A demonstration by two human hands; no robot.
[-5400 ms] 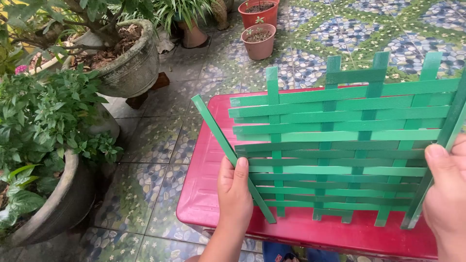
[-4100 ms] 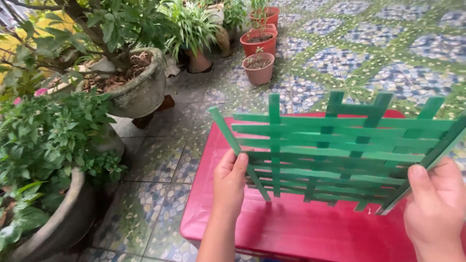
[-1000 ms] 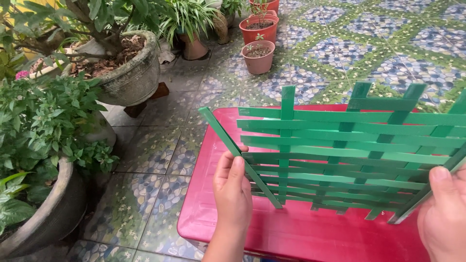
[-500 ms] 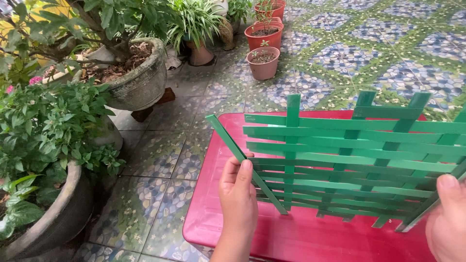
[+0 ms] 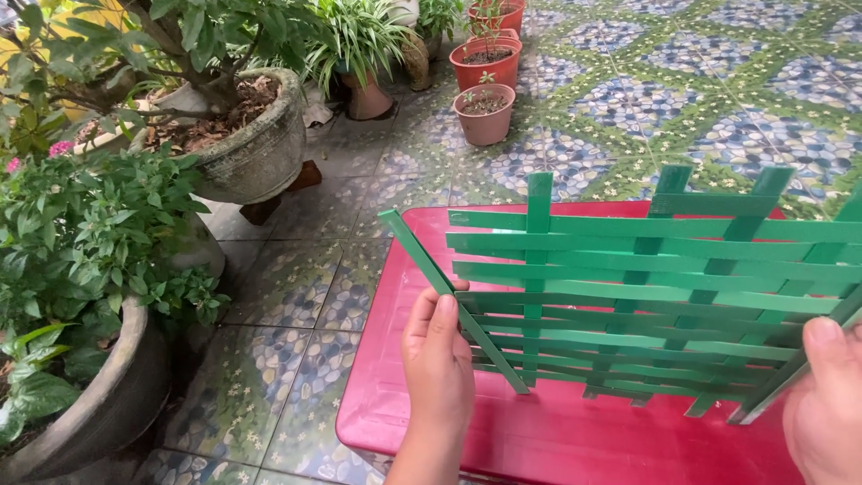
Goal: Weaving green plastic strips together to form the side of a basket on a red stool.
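Outdoors, seen from above, 2 bare hands hold up a woven green lattice of flat strips (image 5: 646, 296) over a low glossy red plastic desk (image 5: 395, 395) that stands on a patterned blue and green tiled floor (image 5: 646, 99). On the left side, the left hand (image 5: 438, 364) is closed around a long slanted green edge strip (image 5: 449, 296), thumb on the near face and fingers wrapped behind it. On the right, the right hand (image 5: 824, 404) pinches the opposite slanted strip at the lattice's lower corner, partly cut off by the picture's edge. The lattice stands tilted toward the viewer, its lower edge close to the desk top; whether it touches cannot be told. To do this step well, in my judgement, both grips should stay even so the loose horizontal strips keep their spacing and do not slide out of the weave. Large stone planters with leafy shrubs (image 5: 242, 135) stand to the left, and 2 small terracotta pots (image 5: 485, 99) sit farther back.
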